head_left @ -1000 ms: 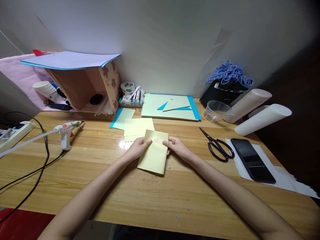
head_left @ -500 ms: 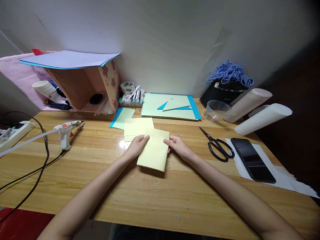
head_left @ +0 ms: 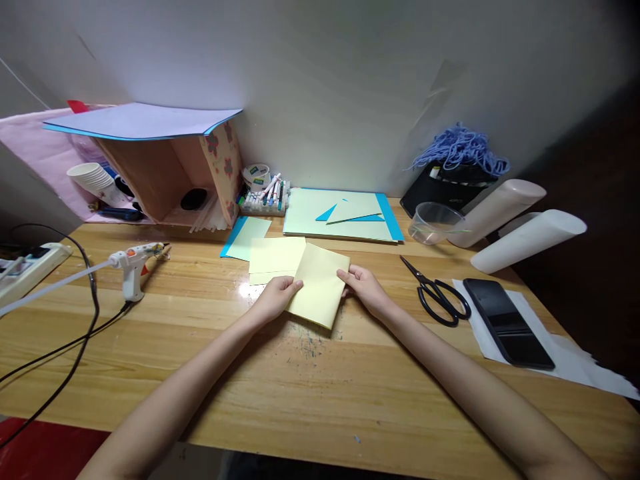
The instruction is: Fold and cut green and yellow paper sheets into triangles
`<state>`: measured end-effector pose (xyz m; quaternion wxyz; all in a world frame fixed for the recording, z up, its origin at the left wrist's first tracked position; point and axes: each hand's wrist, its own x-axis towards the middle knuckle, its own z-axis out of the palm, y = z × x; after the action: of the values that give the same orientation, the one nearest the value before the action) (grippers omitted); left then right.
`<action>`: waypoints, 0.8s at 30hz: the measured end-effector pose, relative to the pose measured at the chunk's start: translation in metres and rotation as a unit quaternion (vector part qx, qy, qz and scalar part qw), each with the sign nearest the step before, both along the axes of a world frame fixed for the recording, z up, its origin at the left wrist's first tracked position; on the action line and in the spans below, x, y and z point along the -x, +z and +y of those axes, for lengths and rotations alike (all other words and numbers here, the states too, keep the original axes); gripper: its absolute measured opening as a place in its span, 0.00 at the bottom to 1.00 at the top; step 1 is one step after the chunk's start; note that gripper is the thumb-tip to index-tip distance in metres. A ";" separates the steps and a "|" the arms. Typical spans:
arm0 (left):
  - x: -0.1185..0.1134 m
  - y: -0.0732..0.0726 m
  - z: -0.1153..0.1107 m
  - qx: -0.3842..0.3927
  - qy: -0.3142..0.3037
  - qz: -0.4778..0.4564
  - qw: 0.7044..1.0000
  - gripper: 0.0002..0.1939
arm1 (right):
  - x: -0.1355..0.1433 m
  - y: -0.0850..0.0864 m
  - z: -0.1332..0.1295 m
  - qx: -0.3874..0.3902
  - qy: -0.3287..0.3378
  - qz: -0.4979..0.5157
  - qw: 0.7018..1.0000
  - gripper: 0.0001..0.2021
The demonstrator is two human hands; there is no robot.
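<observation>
A pale yellow rectangular piece (head_left: 320, 285) is held tilted above the middle of the wooden table. My left hand (head_left: 274, 297) grips its left edge, thumb on top and the other fingers partly hidden. On the opposite edge, my right hand (head_left: 367, 288) pinches it, thumb on the front face and fingertips behind. Just behind the piece, more pale yellow sheets (head_left: 275, 255) lie on the table. A light green sheet on blue (head_left: 249, 237) rests beyond them to the left.
A glue gun (head_left: 133, 270) with black cables stands left. Black-handled scissors (head_left: 440, 297) and a phone (head_left: 507, 323) lie right. Behind are an open box (head_left: 223, 167), markers (head_left: 267, 197), stacked sheets (head_left: 300, 217), a clear bowl (head_left: 433, 223) and white rolls (head_left: 530, 240).
The yellow piece has turned, its far end swinging right and its near end rising away from me. My left hand has shifted slightly nearer me, my right hand slightly right.
</observation>
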<state>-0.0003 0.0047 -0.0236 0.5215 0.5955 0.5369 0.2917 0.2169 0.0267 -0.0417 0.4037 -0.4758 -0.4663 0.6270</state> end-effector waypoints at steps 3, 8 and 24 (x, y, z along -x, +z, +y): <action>-0.001 -0.001 0.000 0.005 0.003 -0.004 1.000 0.20 | 0.000 0.001 -0.001 0.014 -0.001 0.033 0.999 0.18; -0.003 -0.002 0.000 0.065 -0.001 -0.063 0.996 0.19 | -0.001 0.002 0.000 0.014 -0.010 0.038 0.999 0.18; 0.000 0.005 0.001 0.011 -0.032 0.005 0.999 0.20 | -0.002 0.012 0.000 0.049 -0.046 0.043 0.997 0.17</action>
<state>-0.0008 0.0053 -0.0189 0.5347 0.6080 0.5232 0.2657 0.2189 0.0267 -0.0298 0.4279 -0.4883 -0.3946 0.6502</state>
